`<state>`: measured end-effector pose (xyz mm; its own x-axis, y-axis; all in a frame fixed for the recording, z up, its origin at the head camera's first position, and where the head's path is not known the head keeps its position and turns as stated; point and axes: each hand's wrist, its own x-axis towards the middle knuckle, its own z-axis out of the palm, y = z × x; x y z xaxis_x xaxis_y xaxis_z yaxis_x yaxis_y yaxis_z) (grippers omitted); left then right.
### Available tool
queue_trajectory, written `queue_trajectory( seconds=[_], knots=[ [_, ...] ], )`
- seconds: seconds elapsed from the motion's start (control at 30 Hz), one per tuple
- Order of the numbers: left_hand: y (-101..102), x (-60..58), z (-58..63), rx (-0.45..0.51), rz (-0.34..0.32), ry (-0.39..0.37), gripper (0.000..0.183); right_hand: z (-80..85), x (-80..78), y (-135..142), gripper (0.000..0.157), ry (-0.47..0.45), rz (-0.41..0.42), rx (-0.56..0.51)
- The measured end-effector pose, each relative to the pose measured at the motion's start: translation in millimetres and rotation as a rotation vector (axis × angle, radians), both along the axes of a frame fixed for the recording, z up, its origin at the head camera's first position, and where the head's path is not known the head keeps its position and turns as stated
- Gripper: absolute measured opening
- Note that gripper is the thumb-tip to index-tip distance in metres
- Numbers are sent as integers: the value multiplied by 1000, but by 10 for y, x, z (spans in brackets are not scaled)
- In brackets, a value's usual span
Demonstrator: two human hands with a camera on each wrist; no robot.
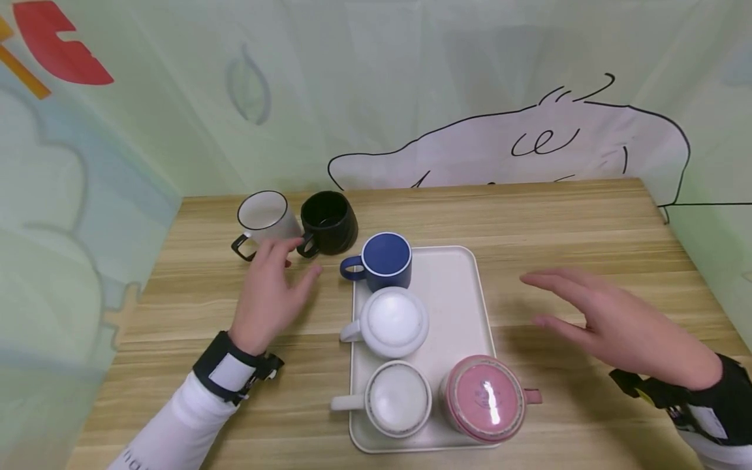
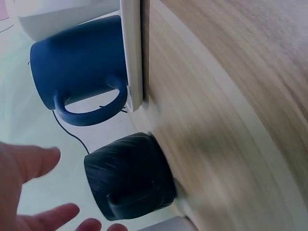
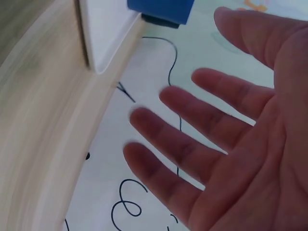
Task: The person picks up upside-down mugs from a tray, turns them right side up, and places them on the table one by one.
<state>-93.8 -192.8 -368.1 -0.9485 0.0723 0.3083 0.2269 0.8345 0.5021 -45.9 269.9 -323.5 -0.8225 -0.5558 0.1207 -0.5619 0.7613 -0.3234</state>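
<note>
At lower centre, a pink mug [image 1: 486, 399] sits base-up on a white tray [image 1: 449, 287]. At right, the right hand [image 1: 617, 320] hangs, fingers extended, grasping nothing. Left of centre, the left hand [image 1: 267, 294], fingers loose and released, is near a black mug [image 1: 330, 225] on the bench [image 1: 558, 228], beside a black-rimmed white mug [image 1: 267, 215].

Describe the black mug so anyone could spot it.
In the head view, find the white tray on the wooden table. Past the tray's far-left corner, the black mug stands just right of a white mug. Only it is black all over.
</note>
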Motion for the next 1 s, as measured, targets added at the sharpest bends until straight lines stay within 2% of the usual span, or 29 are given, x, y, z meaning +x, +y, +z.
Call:
queue_trajectory(
  seconds=[0.13, 0.37, 0.5, 0.6, 0.8, 1.0],
  knots=[
    [-26, 42, 24, -53, -59, 25, 55, 40, 103, 11, 48, -36, 40, 12],
    [-112, 109, 68, -150, -168, 98, 61, 4, 255, 27, 44, -98, 165, -54],
    [-157, 140, 85, -186, -231, 141, 65, -27, 343, 27, 44, -157, 179, -64],
    [-196, 163, 79, -220, -277, 169, 67, -48, 394, 8, 44, -168, 191, -66],
    [-255, 214, 35, -315, -321, 165, 71, -146, 445, -44, 41, -122, 237, -75],
    [-278, 273, -12, -384, -324, 116, 73, -224, 470, -95, 27, -132, 275, -123]
  ],
)
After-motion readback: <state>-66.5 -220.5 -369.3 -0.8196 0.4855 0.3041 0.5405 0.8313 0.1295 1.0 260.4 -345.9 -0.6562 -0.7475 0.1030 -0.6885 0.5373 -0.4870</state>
